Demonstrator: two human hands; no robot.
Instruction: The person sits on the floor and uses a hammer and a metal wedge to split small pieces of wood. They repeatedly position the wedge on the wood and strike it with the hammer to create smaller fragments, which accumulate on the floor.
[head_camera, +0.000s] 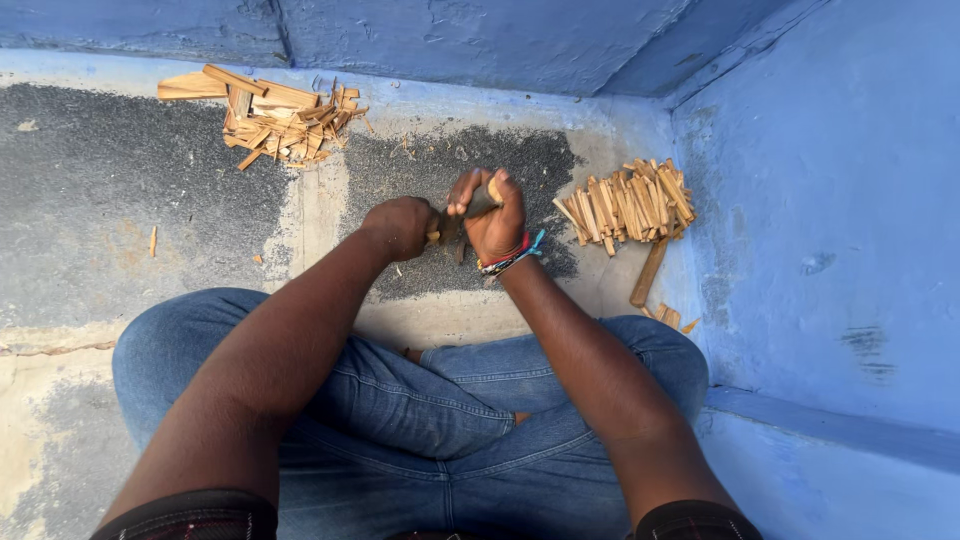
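Left hand (400, 226): clenched around a handle end, probably of a blade or similar tool, mostly hidden in the fist; held level with the other hand so the tool meets the wood

Right hand (493, 215): grasping a small wooden piece (494, 190) upright, its pale top showing above the fingers; braced over the floor (140, 180), likely to steady it for splitting

Pile of split sticks (628, 205): just right of the right hand, stacked fairly neatly, near the blue wall (830, 180), within easy reach

Single longer stick (649, 272): below that pile, lying apart

Heap of rougher offcuts (275, 115): well beyond and left of the left hand, loosely thrown

Crossed legs in jeans (400, 400): beneath both forearms, person seated on the floor

Beaded wristband (510, 258): on the right wrist
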